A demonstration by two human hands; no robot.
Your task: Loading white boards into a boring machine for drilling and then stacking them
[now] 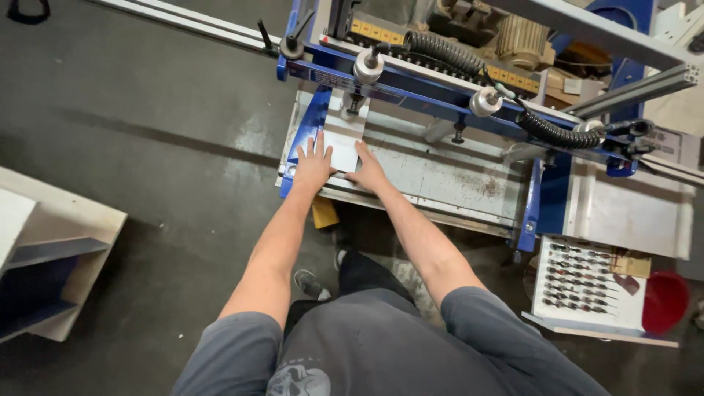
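View from above, w/ a person's two bare arms reaching fwd to a blue-framed drilling machine (469, 73). A small white panel (343, 143) lies flat on the machine's grey table (440, 176), at its left end, under the leftmost clamp cylinder (367, 66). Left hand (314, 165) rests flat, fingers spread, on the panel's left edge; right hand (369, 172) presses its near right corner; neither closes round it. Panel looks thin, stiff, light, smooth-faced, so prob. best held by its edges. Right of the machine: tray of drill bits (583, 286), red tub (666, 301).
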